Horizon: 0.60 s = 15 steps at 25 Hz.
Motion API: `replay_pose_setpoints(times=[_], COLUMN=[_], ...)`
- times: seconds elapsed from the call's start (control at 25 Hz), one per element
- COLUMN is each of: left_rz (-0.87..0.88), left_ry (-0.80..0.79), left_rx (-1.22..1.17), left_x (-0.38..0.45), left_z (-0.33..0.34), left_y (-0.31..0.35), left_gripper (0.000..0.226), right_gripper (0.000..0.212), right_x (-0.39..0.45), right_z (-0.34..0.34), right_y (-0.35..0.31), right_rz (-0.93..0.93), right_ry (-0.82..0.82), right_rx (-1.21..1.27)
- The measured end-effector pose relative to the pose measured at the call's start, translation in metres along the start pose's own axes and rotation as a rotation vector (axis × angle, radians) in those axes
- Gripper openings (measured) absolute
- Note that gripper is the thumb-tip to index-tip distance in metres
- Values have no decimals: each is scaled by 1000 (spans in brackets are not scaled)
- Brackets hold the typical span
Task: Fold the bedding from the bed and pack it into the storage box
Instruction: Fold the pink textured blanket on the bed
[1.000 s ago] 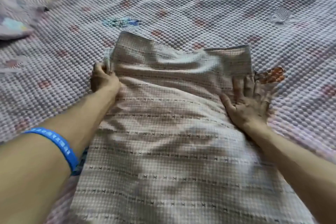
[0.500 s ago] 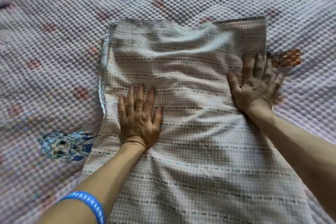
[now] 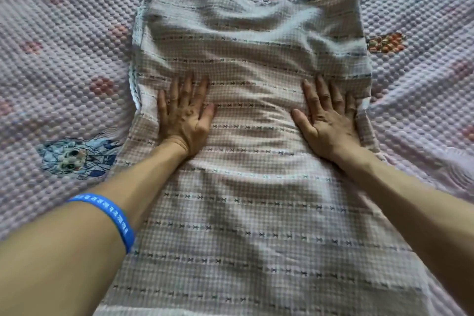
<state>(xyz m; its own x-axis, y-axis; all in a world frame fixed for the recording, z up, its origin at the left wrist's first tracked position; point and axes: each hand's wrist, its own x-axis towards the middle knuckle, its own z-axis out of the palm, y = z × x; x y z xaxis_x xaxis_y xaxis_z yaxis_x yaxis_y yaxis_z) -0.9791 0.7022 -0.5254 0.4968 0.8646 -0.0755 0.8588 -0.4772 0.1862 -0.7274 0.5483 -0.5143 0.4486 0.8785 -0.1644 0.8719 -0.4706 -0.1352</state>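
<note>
Fingers point(image 3: 188, 87) of the left hand point(image 3: 183, 117) lie straight & close together, flat on the folded checked blanket point(image 3: 256, 200), gripping nothing; thumb sticks out toward frame centre. Right hand point(image 3: 328, 120) same deal: fingers point(image 3: 322, 91) extended, slightly spread, palm down on the cloth, thumb angled inward, nothing held. Both hands sit at approx. mid-height of the frame, left one left of centre, right one right of centre near the blanket's right edge, well apart w/ a smooth strip of fabric between them. Left forearm comes in from the lower left corner w/ a blue wristband point(image 3: 107, 213) on it; right forearm comes in from the lower right. Blanket is beige/white small check w/ rows of dark cross stitches, runs as a long strip from the bottom edge of the frame up to upper centre, where the far end shows soft rumples & a layered edge on its left side. It lies on the bed, on a pinkish bubble-textured bedspread point(image 3: 64, 72) that fills the rest of the frame. Bedspread has pink dot clusters, a blue cartoon cat print point(image 3: 74, 158) at mid left just beside the blanket, & an orange patch point(image 3: 386, 42) at upper right touching the blanket's right edge.
</note>
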Motion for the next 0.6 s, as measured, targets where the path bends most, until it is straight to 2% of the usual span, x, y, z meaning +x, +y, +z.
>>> replay_pose_setpoints(times=[0.04, 0.16, 0.2, 0.24, 0.28, 0.32, 0.36, 0.4, 0.44, 0.48, 0.52, 0.56, 0.6], left_rz=[-11, -25, 0, 26, 25, 29, 54, 115, 174, 206, 183, 127, 73], left_ry=[-59, -202, -245, -259, -232, -178, -148, -133, -84, -72, -82, -88, -82], left_rx=[-87, -692, -745, -661, -515, -400, -324, -206, -81, 10, 62, 90, 116], left_x=[4, -1, -21, -57, -100, -149, -211, -269, -313, -345, -363, -371, -374], left_z=[1, -29, -42, -48, -47, -43, -42, -38, -31, -25, -24, -28, -35], left_y=[-1, -7, -9, -12, -15, -19, -22, -30, -43, -61, -75, -82, -81], left_gripper=[69, 72, 65, 58, 58, 61, 63, 63, 61, 60, 59, 57, 55], right_gripper=[75, 70, 68, 66, 63, 60, 59, 58, 60, 63, 66, 67, 65], right_x=[6, 9, -3, -30, -67, -117, -179, -235, -273, -300, -315, -325, -337], right_z=[1, -22, -33, -38, -36, -31, -18, -6, 3, 9, 15, 12, 10], right_y=[7, 23, 16, 2, -15, -35, -53, -60, -56, -44, -31, -27, -28], right_rz=[-17, 29, 86, 115, 119, 78, -31, -151, -197, -155, -16, 125, 179], right_ry=[-24, -162, -159, -94, 37, 154, 190, 152, 41, -71, -109, -87, -29], right_rx=[55, 348, 465, 478, 390, 317, 262, 178, 89, 31, -8, -25, -46])
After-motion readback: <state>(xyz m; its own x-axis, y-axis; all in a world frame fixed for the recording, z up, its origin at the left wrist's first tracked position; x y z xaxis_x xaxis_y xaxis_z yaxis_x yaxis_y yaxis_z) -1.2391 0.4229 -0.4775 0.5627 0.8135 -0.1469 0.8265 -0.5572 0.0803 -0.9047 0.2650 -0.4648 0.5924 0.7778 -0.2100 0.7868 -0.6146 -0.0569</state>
